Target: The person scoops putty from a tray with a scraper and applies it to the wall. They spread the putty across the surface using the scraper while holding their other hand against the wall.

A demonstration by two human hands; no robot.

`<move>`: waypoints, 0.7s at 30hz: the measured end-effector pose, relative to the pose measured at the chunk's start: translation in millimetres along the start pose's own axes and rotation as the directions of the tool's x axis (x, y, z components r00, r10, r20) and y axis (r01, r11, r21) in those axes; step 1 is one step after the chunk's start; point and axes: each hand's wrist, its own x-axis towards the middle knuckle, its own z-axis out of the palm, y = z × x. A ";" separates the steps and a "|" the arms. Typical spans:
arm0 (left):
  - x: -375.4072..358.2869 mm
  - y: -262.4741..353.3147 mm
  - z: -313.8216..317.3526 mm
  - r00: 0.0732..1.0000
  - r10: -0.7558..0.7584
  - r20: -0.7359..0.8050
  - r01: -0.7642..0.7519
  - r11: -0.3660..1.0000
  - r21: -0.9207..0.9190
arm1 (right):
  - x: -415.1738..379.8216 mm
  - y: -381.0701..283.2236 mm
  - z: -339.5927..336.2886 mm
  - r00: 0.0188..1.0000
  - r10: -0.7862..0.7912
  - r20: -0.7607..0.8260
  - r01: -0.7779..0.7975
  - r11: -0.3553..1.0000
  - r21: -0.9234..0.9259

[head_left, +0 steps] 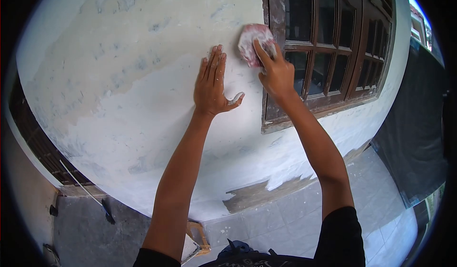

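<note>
My left hand (212, 83) lies flat against the wall (143, 105), fingers pointing up and thumb spread out. White residue covers its thumb and dots its fingers. Up and to the right, my right hand (280, 76) presses a reddish-pink rag (251, 40) smeared with white to the wall. That rag sits right beside the brown wooden window frame (272, 98). Around my left hand and below it the wall is whiter; higher up it is cream with grey-blue patches.
Dark panes fill the wooden window (328, 38) on the right. A black sheet (412, 119) hangs at far right. Grey floor tiles (304, 210) run along the wall's base, near a bare grey strip (257, 195). A wooden stool or frame (199, 238) and a long-handled tool (81, 183) stand lower left.
</note>
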 end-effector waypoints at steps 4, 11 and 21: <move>-0.9 -1.4 0.4 1.000 0.000 -0.003 0.000 1.000 -0.026 | -13.7 -4.5 24.2 0.999 -0.014 0.046 0.018 0.996 -0.082; -1.2 -0.3 0.0 1.000 -0.012 -0.005 0.012 0.998 -0.065 | -85.8 -13.9 9.4 0.976 -0.023 0.218 0.010 0.998 0.062; -1.2 -1.2 0.7 1.000 -0.011 0.000 0.011 0.998 -0.056 | -15.0 -7.9 25.0 0.997 -0.054 0.060 0.058 0.997 -0.051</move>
